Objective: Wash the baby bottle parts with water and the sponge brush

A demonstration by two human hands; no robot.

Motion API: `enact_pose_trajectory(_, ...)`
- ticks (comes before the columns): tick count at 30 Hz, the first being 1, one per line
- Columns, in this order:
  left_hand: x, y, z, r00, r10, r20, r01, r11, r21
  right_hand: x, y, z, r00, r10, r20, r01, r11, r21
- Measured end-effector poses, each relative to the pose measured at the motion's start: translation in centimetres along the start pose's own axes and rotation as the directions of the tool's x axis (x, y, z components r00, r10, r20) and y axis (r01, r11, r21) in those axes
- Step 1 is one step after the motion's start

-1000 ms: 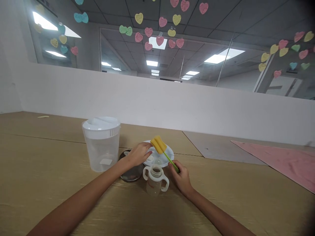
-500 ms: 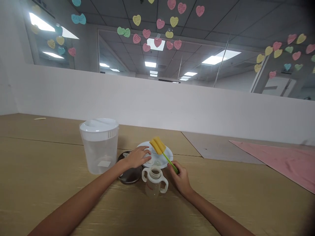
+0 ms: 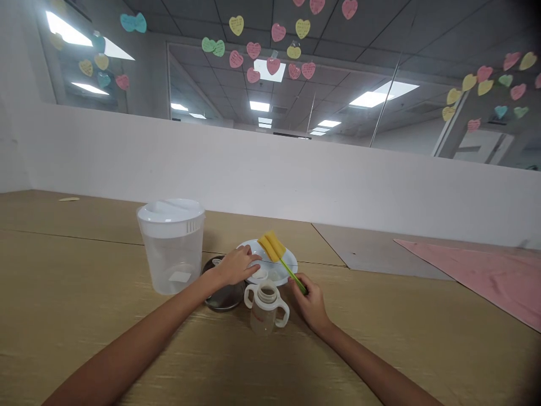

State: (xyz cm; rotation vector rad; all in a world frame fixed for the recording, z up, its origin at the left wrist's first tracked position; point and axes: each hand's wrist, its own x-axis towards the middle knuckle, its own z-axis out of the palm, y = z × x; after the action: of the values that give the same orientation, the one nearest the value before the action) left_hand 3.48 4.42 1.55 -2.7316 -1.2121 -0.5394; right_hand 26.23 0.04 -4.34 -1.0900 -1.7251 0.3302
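Note:
My right hand [image 3: 310,301] is shut on the green handle of a bottle brush [image 3: 291,274], whose yellow sponge head [image 3: 270,247] hangs over a white plate [image 3: 276,270]. My left hand [image 3: 236,266] lies with its fingers at the plate's near-left rim, holding nothing I can see. A small white piece [image 3: 260,274] sits on the plate by those fingertips. Between my hands stands a clear baby bottle [image 3: 264,318] with a white collar and two handles. Under my left wrist lies a dark round metal lid [image 3: 224,297].
A clear plastic pitcher [image 3: 171,256] with a white lid stands left of my hands on the wooden table [image 3: 380,338]. A pink sheet [image 3: 477,279] lies at the right. A low white wall [image 3: 253,169] runs behind the table.
The view has shifted slightly. My hands, the brush and the objects on the table stay nearly where they were.

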Motion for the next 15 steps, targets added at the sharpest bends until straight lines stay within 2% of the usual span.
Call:
enact_pose_trajectory(6, -0.13, 0.25, -0.10, 0.997, -0.057, -0.046, 0.054, 0.997, -0.059, -0.02, -0.07, -0.03, 1.000, -0.005, 0.009, 0.004, 1.000, 0.009)
enact_pose_trajectory(11, 0.03, 0.11, -0.01, 0.990, -0.144, 0.000, 0.142, 0.975, -0.172, -0.09, -0.02, 0.01, 1.000, 0.016, 0.007, -0.016, 1.000, 0.015)
enact_pose_trajectory(15, 0.24, -0.19, 0.37, 0.988, -0.157, 0.006, 0.154, 0.964, -0.216, -0.07, -0.06, -0.02, 1.000, 0.015, 0.003, -0.015, 1.000, 0.006)
